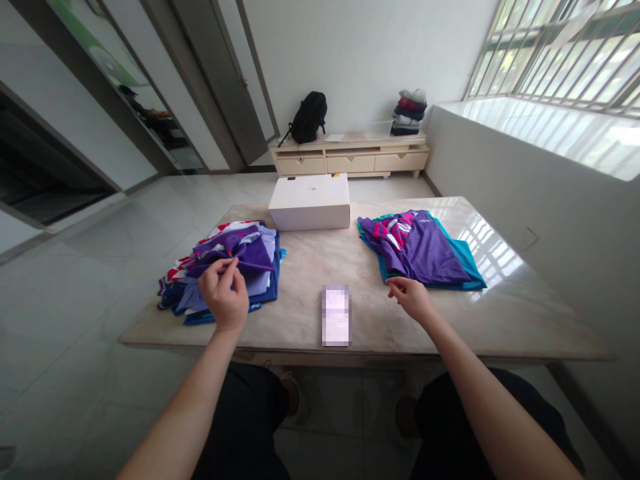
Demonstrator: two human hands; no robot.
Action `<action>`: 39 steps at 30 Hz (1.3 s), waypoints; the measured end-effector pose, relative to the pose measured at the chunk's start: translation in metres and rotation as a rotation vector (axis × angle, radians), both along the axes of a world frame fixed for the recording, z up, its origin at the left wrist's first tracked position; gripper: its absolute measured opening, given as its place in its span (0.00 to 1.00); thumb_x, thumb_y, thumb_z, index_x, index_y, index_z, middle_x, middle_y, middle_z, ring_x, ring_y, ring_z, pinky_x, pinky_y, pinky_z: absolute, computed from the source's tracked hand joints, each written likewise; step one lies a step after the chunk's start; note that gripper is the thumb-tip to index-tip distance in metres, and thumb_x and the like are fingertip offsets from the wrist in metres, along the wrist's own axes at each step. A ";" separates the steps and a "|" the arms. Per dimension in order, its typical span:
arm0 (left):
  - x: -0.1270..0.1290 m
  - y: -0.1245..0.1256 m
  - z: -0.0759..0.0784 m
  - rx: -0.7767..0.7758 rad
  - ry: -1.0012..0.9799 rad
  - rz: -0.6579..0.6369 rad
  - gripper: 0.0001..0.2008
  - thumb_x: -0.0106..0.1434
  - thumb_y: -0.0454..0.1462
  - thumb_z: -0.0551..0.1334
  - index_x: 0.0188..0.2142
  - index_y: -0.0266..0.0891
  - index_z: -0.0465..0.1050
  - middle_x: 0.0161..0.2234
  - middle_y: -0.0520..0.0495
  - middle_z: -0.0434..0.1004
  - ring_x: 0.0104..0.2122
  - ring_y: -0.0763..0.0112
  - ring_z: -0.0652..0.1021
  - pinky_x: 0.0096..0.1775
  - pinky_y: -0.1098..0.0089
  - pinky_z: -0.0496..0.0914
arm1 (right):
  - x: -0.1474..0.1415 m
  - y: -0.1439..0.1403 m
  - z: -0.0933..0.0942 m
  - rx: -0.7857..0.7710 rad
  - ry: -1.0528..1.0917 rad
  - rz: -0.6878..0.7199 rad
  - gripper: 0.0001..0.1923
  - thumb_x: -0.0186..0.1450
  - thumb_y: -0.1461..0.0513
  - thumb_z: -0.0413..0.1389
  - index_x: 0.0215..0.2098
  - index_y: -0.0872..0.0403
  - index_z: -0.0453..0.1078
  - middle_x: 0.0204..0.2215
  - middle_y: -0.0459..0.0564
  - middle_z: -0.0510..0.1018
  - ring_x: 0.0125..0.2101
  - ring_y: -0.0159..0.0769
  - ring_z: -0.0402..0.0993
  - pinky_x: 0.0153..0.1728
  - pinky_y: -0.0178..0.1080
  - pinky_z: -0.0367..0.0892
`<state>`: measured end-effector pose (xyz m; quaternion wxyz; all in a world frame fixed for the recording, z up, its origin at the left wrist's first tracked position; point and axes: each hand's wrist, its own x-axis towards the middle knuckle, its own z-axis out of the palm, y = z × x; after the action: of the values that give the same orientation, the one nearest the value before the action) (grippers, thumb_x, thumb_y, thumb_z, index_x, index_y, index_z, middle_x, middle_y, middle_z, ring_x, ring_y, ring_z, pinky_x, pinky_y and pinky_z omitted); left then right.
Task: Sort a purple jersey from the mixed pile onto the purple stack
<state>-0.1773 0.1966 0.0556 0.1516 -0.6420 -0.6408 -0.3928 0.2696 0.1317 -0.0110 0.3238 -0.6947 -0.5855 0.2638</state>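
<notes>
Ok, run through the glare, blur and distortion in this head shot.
Head view: daylight through the barred window blows out the sill and throws grid-shaped glare on the marble table; wide-angle bending tilts the door frames; the phone is pixelated; the left hand on the unfolded jersey pile is sharp.

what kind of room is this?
Probably a home living room: a low TV-style cabinet with drawers against the wall, a backpack on it, and a barred window. A marble-look table holds piles of sports shirts, so clothes are likely being sorted here.
</notes>
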 end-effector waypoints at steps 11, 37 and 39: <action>-0.020 0.029 -0.041 -0.418 0.088 0.034 0.27 0.63 0.38 0.65 0.60 0.26 0.73 0.66 0.21 0.65 0.66 0.32 0.66 0.63 0.43 0.64 | 0.000 0.000 0.002 -0.005 -0.005 0.014 0.18 0.67 0.55 0.52 0.46 0.52 0.81 0.30 0.48 0.86 0.24 0.35 0.77 0.27 0.34 0.68; 0.006 0.023 -0.036 -0.733 -0.468 -0.484 0.19 0.67 0.51 0.66 0.39 0.36 0.78 0.36 0.47 0.83 0.38 0.63 0.82 0.47 0.58 0.75 | 0.000 -0.001 0.002 -0.012 0.018 0.037 0.18 0.67 0.56 0.53 0.47 0.53 0.80 0.30 0.47 0.86 0.24 0.36 0.77 0.28 0.35 0.67; 0.006 0.024 -0.035 -0.736 -0.513 -0.472 0.18 0.67 0.51 0.66 0.38 0.36 0.78 0.34 0.48 0.82 0.37 0.64 0.81 0.46 0.58 0.74 | -0.001 -0.002 0.003 -0.014 0.029 0.036 0.18 0.66 0.57 0.53 0.47 0.53 0.81 0.29 0.48 0.86 0.24 0.36 0.77 0.28 0.35 0.67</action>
<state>-0.1713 0.2206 0.0206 -0.3398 -0.6631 -0.5909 -0.3093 0.2688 0.1300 -0.0079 0.3226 -0.6826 -0.5912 0.2837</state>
